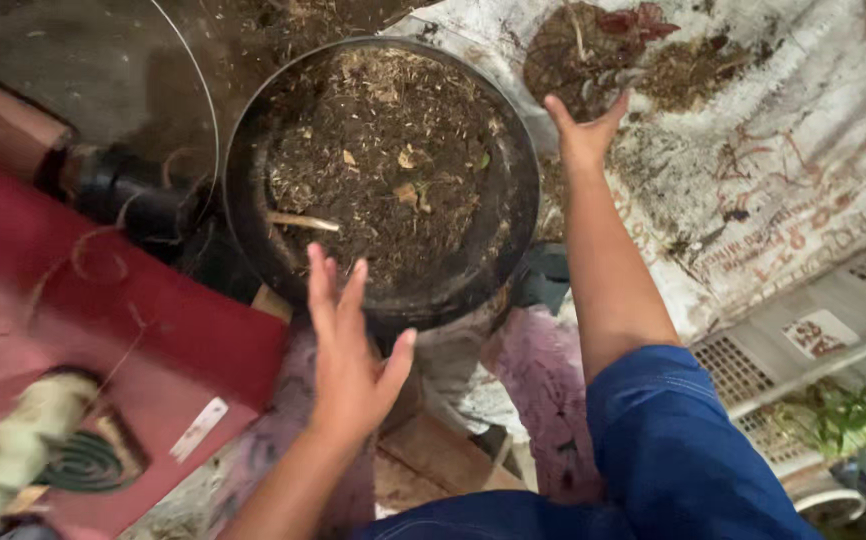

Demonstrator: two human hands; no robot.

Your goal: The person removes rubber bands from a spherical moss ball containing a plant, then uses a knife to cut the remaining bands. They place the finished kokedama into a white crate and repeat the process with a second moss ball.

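The pot (383, 175) of soil sits at centre. The left hand (348, 345), fingers spread wide and empty, hovers at its 6 o'clock rim. The right hand (585, 132), open, reaches toward the soil pile (603, 55) at 2 o'clock.

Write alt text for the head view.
Two bare hands reach toward a round black pot of soil and dry debris: the left hand open at its near rim, the right hand stretched past it toward a small plant clump on printed sacking.
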